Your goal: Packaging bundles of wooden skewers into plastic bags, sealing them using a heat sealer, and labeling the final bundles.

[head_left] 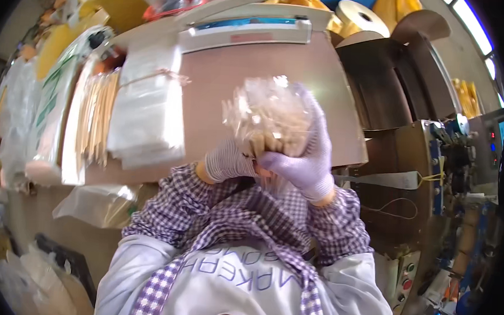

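Note:
A clear plastic bag packed with short, pale wooden sticks [277, 116] is held up above the front of the table. Around its right side and lower end wraps my right hand [315, 155], in a white and lilac knit glove, with the thumb across the front. My left hand [228, 161], gloved alike, is curled against the bag's lower left; its fingertips are hidden behind the bag. Clear film hangs below the hands. To the left lie a tied stack of flat clear bags [148, 102] and a row of long thin wooden sticks [99, 113].
At the table's [211, 74] back lies a long white bar-shaped device [248, 33] with a blue strip. Right of the table stands an open dark bin [378, 78], with machinery [459, 164] beyond. A white roll [361, 18] sits behind. A clear bag [99, 206] hangs at the front left.

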{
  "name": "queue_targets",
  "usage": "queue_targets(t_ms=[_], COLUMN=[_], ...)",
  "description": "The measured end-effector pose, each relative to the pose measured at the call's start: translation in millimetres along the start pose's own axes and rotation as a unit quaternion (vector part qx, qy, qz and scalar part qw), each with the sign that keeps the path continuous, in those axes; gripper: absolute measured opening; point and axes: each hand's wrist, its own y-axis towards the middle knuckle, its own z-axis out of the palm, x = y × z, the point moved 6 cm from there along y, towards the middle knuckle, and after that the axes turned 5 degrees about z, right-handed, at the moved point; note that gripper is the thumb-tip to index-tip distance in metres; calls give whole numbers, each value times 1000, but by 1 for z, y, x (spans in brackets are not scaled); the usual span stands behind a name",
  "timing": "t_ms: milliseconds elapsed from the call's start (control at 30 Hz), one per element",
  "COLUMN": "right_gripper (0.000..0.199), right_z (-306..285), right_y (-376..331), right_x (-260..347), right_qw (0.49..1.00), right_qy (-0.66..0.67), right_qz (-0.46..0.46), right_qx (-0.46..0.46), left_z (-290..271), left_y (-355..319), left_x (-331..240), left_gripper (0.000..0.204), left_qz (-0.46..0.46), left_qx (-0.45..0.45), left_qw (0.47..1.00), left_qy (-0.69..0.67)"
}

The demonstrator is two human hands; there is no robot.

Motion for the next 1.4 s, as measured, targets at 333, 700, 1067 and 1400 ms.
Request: queue_targets(t_ms=[333, 700, 1067, 1400], right_gripper=[27, 15, 24, 29], right_z=[45, 91, 137, 130], right_y=[-6, -1, 5, -1], right_x=[-86, -102, -119, -136], right_qw=[930, 919, 932, 876], right_qy=[101, 32, -24, -121], right_qz=[271, 306, 268, 405], right_qx=[228, 248, 241, 232], left_z=[-47, -188, -78, -100], left_y=[-103, -102, -97, -168], left_x=[3, -226, -139, -110], left_gripper=[63, 23, 22, 74], left_qz=[-121, 163, 125, 312], left_qx=[90, -217, -52, -231], left_qw=[984, 569, 880, 741], left_qy=[92, 777, 456, 548])
